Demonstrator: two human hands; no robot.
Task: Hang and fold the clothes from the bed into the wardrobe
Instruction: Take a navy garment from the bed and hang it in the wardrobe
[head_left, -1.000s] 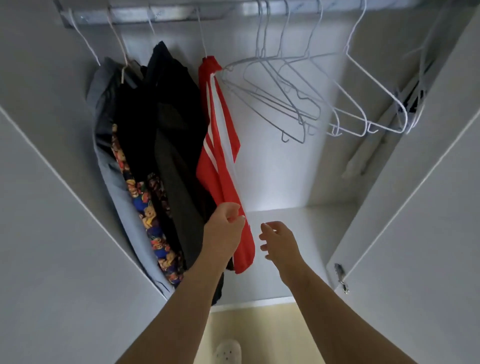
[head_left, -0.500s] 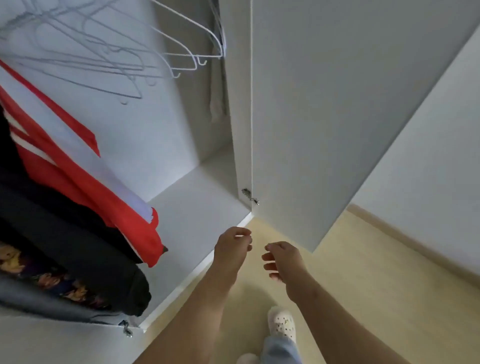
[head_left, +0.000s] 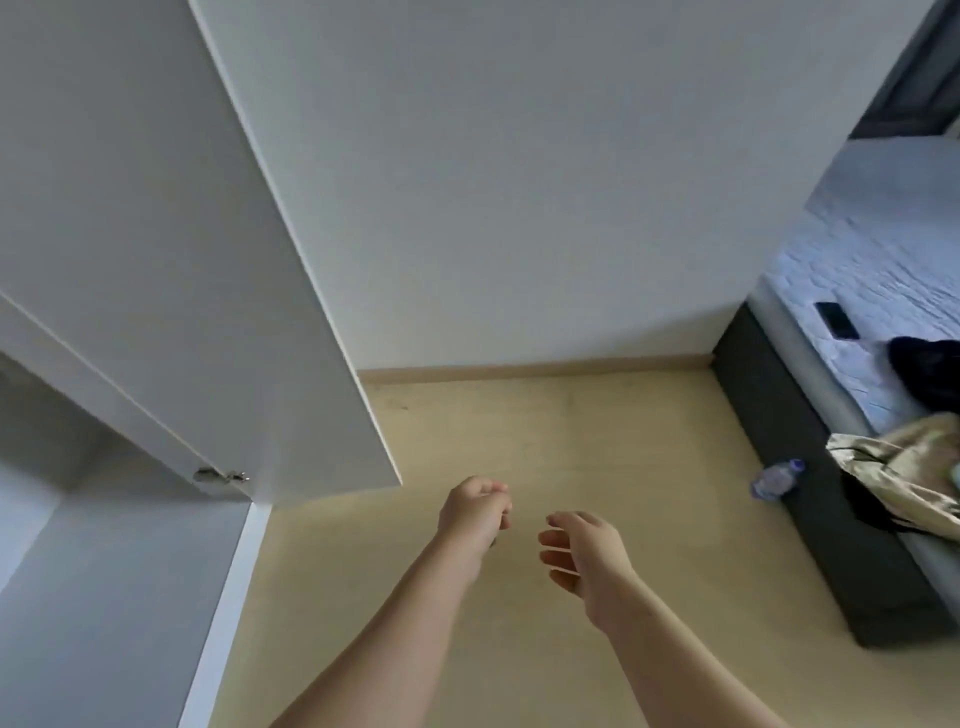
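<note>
The left hand (head_left: 475, 512) reaches out over the floor (head_left: 571, 441) with its back to the camera. Its fingers are curled in toward the thumb, and nothing shows in its grip. Just beside it, and apart from it, the right hand (head_left: 584, 556) is loosely spread with relaxed, slightly bent fingers, and it holds nothing. Both forearms are bare.

To the left, the white wardrobe (head_left: 104, 597) shows only its lower inside and front edge. Its door (head_left: 182, 234) stands open, swung out over the pale yellow floor, with a metal hinge (head_left: 221, 475) at its lower inner corner.

Further off to the right, a small clear plastic bottle (head_left: 776, 475) lies on the floor against the dark base of the bed (head_left: 831, 519). The clothes are on the bed, well apart from both hands. A crumpled tan garment (head_left: 904, 467) lies at the near edge, part of it drooping over the side of the mattress. Beyond it a dark garment (head_left: 927, 366) sits in a heap on the pale quilted surface. Past that lies a black phone (head_left: 836, 319), flat near the mattress edge.

At the back, a plain white wall (head_left: 519, 182) meets the floor along a light skirting board (head_left: 535, 368).
</note>
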